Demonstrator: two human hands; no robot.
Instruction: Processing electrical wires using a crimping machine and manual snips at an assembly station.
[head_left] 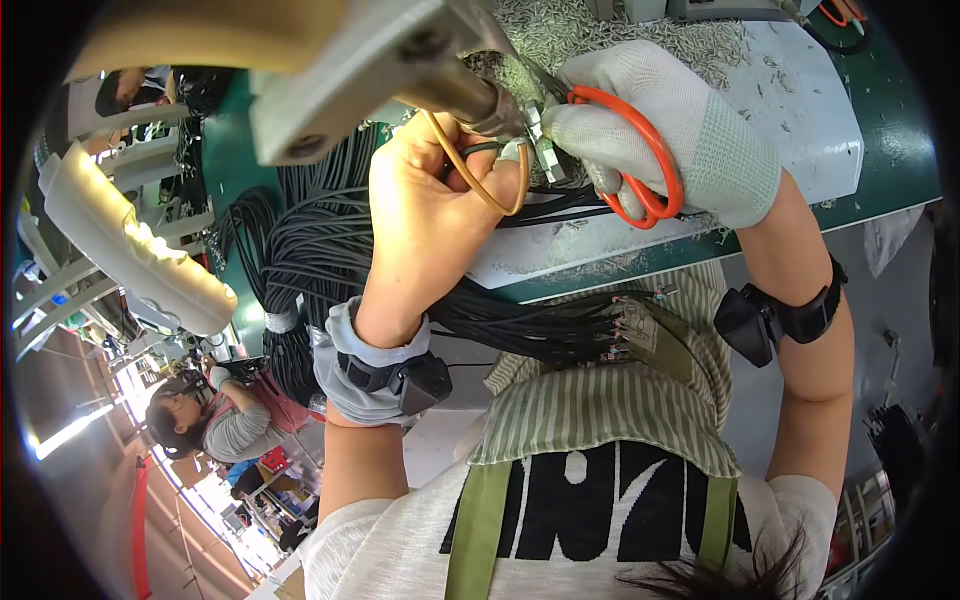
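Observation:
My left hand (425,215) is bare, its fingers closed around a thin black cable (483,148) beneath a metal machine head (490,105). A bent yellow-brown rod (465,172) crosses in front of those fingers and partly hides them. My right hand (650,120), in a white knit glove, grips red-handled scissors (668,165) with the loops around its fingers. The scissor blades (533,72) point up and left. Its thumb and forefinger are close to a small shiny metal block (548,150) beside the left fingertips; whether they touch it is hard to tell.
Bundles of black cables (325,215) lie left, and more cables (540,320) hang over my lap. Small metallic scraps (620,35) are heaped on the white sheet (800,120) over the green table (900,150). A lit lamp (140,240) is at left; another person (225,420) sits beyond.

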